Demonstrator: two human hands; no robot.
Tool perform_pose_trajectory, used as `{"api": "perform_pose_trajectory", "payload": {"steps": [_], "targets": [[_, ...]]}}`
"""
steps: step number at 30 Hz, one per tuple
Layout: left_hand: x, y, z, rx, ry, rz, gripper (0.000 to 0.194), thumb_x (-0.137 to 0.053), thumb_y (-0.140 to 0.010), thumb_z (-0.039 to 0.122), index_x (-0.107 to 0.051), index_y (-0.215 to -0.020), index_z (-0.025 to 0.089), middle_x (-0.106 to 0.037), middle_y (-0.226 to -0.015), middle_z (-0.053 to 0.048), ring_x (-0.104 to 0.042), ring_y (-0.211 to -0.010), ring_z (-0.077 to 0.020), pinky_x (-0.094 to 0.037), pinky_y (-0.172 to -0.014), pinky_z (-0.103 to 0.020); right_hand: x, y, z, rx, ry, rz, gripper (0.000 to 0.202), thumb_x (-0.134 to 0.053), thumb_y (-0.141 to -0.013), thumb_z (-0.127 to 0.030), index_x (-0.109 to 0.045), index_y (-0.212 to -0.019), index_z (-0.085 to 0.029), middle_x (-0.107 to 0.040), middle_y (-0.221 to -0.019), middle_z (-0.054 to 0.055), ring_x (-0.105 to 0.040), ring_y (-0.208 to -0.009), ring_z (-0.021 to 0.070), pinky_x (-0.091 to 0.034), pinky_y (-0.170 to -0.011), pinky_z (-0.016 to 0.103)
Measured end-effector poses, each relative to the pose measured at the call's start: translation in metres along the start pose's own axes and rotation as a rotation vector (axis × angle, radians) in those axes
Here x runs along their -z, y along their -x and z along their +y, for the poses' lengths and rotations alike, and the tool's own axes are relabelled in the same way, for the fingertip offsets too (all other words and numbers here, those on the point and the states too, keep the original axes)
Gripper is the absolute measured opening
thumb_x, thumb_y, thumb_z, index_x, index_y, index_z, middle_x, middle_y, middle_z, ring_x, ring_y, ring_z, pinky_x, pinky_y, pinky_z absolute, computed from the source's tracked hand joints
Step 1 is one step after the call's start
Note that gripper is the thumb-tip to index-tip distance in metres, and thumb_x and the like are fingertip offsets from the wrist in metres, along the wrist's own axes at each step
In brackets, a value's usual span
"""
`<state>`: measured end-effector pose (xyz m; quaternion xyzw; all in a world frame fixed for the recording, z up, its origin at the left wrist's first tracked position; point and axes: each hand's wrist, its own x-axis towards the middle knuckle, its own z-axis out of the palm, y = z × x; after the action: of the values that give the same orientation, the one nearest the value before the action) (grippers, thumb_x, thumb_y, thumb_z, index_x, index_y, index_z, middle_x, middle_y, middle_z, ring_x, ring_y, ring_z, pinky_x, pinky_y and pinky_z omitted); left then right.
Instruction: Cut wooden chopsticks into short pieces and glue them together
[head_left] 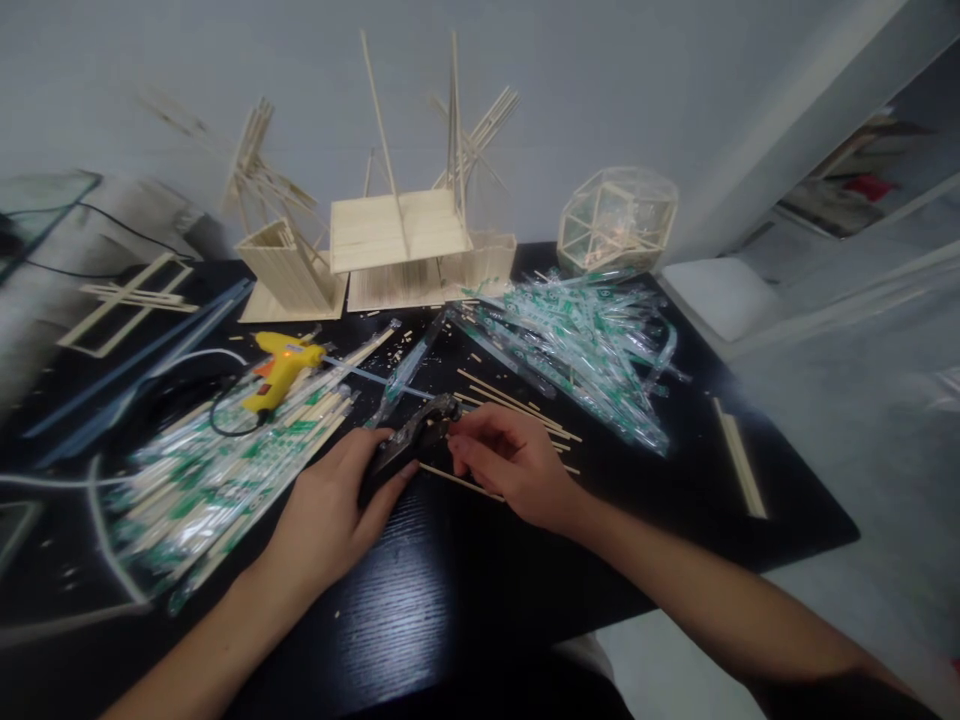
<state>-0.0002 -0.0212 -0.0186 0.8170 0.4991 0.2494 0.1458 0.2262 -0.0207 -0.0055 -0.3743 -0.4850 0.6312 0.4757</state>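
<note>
My left hand (pixel 334 500) is wrapped around a dark, chunky hand tool (pixel 405 445) that looks like a hand-held cutter; its far end points away to the right. Beside that end, my right hand (pixel 514 465) is closed in a pinch. Its fingertips are at or very near the tool's tip, and what they hold is too small and blurred to make out. A thin wooden stick (pixel 459 482) lies below the tool and runs under my right hand. Several loose thin sticks (pixel 517 400) lie just beyond it, with small wood offcuts (pixel 401 350) scattered farther back.
Left, a yellow glue gun (pixel 279 375) lies on bundled sticks in green-printed plastic (pixel 217 490). Empty wrappers (pixel 585 340) are heaped on the right. Wooden stick structures (pixel 401 230) and a faceted clear model (pixel 619 220) stand at the back. Two sticks (pixel 739 460) lie near the right edge.
</note>
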Motion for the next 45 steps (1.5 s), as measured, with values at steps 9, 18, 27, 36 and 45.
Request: {"api": "perform_pose_trajectory", "payload": {"steps": [9, 18, 27, 36, 45], "targets": [[0.0, 0.001, 0.0, -0.008, -0.018, 0.004, 0.031, -0.052, -0.099, 0.048, -0.062, -0.11, 0.02, -0.072, -0.09, -0.004, -0.071, -0.077, -0.0207, -0.056, -0.072, -0.031, 0.0, 0.0, 0.001, 0.023, 0.004, -0.017, 0.015, -0.073, -0.089, -0.033, -0.07, -0.091, -0.018, -0.063, -0.066, -0.003, -0.047, -0.05, 0.0059, -0.034, -0.043, 0.019], [0.001, 0.0, 0.001, 0.092, 0.02, -0.069, 0.021, -0.054, -0.097, 0.043, -0.061, -0.1, 0.023, -0.073, -0.081, -0.001, -0.072, -0.068, -0.0203, -0.054, -0.064, -0.028, 0.001, -0.001, 0.006, -0.054, -0.043, -0.014, 0.018, -0.074, -0.088, -0.034, -0.071, -0.094, -0.017, -0.065, -0.066, -0.003, -0.041, -0.044, 0.0039, -0.03, -0.041, 0.019], [0.004, -0.001, 0.001, 0.122, -0.036, -0.095, 0.015, -0.049, -0.092, 0.032, -0.061, -0.095, 0.022, -0.068, -0.07, 0.0, -0.064, -0.051, -0.0183, -0.048, -0.053, -0.027, 0.002, -0.002, 0.012, -0.076, -0.078, -0.016, 0.019, -0.074, -0.088, -0.034, -0.07, -0.095, -0.017, -0.065, -0.067, -0.004, -0.039, -0.041, 0.0027, -0.027, -0.039, 0.018], [0.001, 0.0, -0.001, 0.149, -0.024, -0.132, 0.014, -0.048, -0.093, 0.033, -0.058, -0.089, 0.024, -0.068, -0.07, -0.001, -0.066, -0.056, -0.0192, -0.047, -0.055, -0.027, 0.001, -0.002, 0.01, -0.093, -0.053, -0.001, 0.023, -0.075, -0.087, -0.037, -0.07, -0.098, -0.016, -0.064, -0.067, -0.004, -0.039, -0.042, 0.0034, -0.028, -0.039, 0.019], [0.0, -0.002, -0.003, 0.117, -0.036, -0.066, 0.014, -0.05, -0.094, 0.035, -0.058, -0.091, 0.023, -0.069, -0.071, -0.001, -0.068, -0.061, -0.0206, -0.05, -0.059, -0.028, 0.0, -0.001, 0.011, -0.031, 0.079, 0.048, 0.024, -0.079, -0.083, -0.037, -0.071, -0.093, -0.017, -0.072, -0.08, 0.003, -0.062, -0.064, 0.0104, -0.048, -0.056, 0.022]]}}
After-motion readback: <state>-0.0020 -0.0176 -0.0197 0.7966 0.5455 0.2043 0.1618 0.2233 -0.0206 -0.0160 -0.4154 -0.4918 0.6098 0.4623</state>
